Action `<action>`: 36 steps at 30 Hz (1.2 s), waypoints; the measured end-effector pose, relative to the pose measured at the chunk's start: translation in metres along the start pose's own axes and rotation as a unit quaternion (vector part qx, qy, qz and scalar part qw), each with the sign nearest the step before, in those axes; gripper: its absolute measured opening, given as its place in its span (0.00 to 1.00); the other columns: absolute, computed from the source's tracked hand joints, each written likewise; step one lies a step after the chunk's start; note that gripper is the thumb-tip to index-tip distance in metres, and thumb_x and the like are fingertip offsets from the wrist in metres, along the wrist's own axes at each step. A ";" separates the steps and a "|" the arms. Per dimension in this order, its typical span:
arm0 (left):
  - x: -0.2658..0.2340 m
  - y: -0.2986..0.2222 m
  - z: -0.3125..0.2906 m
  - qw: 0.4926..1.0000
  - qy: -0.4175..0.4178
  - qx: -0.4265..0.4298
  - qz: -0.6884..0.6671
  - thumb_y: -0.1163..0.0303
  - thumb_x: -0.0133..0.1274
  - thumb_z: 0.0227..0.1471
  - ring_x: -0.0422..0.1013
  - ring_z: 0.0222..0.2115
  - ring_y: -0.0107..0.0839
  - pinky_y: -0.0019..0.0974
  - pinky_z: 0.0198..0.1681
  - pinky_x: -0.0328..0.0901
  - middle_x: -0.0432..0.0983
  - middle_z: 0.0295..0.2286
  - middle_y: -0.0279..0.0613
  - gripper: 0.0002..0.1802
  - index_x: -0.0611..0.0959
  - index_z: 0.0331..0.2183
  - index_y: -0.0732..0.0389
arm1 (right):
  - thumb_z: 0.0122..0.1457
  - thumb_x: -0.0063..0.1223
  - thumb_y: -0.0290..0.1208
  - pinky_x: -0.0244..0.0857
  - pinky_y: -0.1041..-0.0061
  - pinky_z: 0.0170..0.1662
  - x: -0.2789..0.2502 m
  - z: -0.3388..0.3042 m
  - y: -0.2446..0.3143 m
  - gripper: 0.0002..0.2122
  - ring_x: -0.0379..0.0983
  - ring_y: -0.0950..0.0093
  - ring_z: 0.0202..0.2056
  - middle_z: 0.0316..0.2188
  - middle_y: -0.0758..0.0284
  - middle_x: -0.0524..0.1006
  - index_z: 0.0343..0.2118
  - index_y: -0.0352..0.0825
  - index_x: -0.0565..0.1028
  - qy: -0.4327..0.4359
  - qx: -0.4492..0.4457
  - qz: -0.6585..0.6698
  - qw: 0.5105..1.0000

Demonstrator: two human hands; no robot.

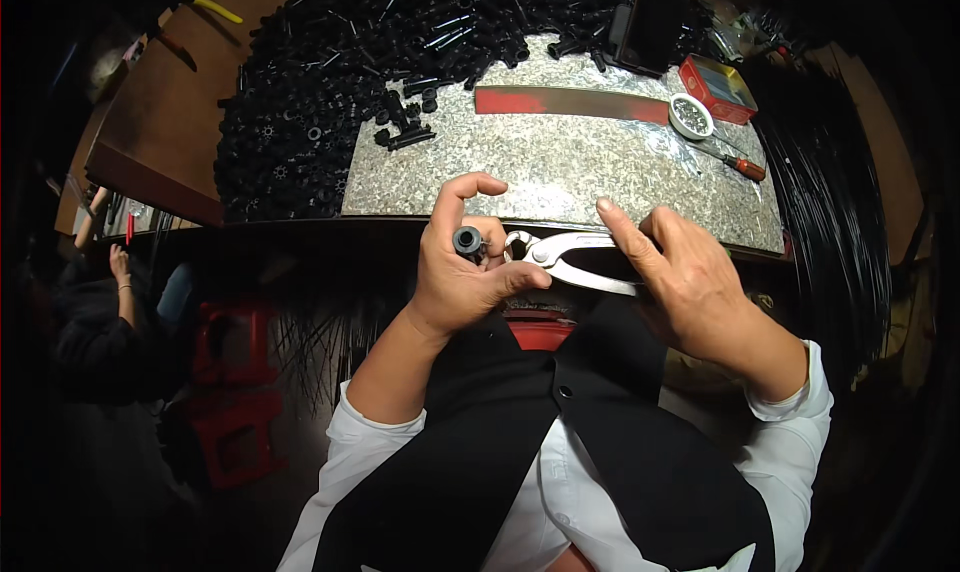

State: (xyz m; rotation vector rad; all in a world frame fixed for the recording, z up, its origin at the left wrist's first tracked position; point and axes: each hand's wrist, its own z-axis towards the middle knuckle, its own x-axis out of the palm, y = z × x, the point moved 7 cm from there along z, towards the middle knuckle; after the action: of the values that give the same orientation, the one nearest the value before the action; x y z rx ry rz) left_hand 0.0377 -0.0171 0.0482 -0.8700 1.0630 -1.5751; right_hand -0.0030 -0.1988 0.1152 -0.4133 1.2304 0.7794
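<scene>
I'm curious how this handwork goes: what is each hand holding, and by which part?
The right hand holds silver pincers by their handles; the left hand holds a black tubular part around its side.

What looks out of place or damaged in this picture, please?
The flat bar on the speckled slab looks worn: both ends are red, but the middle is dull brown, perhaps from rubbing. A few black parts also lie on the slab, at the edge of the big heap. I see no clear spill.
</scene>
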 end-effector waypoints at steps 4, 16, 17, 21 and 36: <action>0.010 -0.006 0.002 0.997 0.049 -0.031 -0.044 0.65 0.73 0.31 0.62 0.17 0.11 0.15 0.22 0.54 0.71 0.15 0.28 0.43 0.65 0.46 0.64 | 0.43 0.57 0.21 0.59 0.72 0.24 -0.004 -0.001 0.001 0.33 0.64 0.71 0.23 0.23 0.65 0.62 0.58 0.34 0.63 0.027 0.000 -0.020 0.999; 0.017 0.006 -0.001 0.997 0.007 -0.058 -0.047 0.72 0.67 0.39 0.64 0.17 0.13 0.18 0.21 0.57 0.69 0.13 0.29 0.34 0.62 0.44 0.62 | 0.50 0.51 0.23 0.61 0.76 0.23 -0.011 0.000 0.018 0.28 0.65 0.74 0.23 0.23 0.66 0.63 0.57 0.33 0.64 0.052 -0.042 -0.157 0.985; 0.018 0.007 -0.001 0.997 0.007 -0.057 -0.048 0.72 0.67 0.39 0.64 0.17 0.13 0.18 0.21 0.57 0.69 0.13 0.29 0.34 0.62 0.44 0.62 | 0.50 0.50 0.23 0.60 0.76 0.23 -0.010 -0.001 0.020 0.28 0.64 0.75 0.23 0.23 0.67 0.62 0.58 0.33 0.64 0.052 -0.040 -0.179 0.982; 0.012 0.010 -0.001 0.998 -0.050 -0.029 -0.017 0.68 0.69 0.38 0.64 0.17 0.14 0.18 0.19 0.57 0.69 0.15 0.31 0.38 0.60 0.44 0.62 | 0.53 0.49 0.28 0.60 0.80 0.22 -0.010 0.001 0.019 0.26 0.63 0.77 0.22 0.22 0.68 0.62 0.57 0.33 0.65 0.035 -0.036 -0.230 0.972; 0.012 0.007 -0.001 0.999 -0.051 0.005 0.008 0.65 0.70 0.38 0.65 0.19 0.13 0.16 0.21 0.60 0.72 0.18 0.32 0.35 0.64 0.41 0.63 | 0.49 0.49 0.21 0.61 0.77 0.23 -0.012 0.002 0.023 0.30 0.63 0.75 0.23 0.22 0.67 0.60 0.59 0.31 0.62 0.050 -0.021 -0.240 0.969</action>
State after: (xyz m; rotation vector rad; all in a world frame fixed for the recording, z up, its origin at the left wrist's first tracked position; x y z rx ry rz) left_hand 0.0366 -0.0289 0.0420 -0.9234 0.9857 -1.5052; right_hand -0.0194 -0.1851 0.1298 -0.7590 1.1447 0.3721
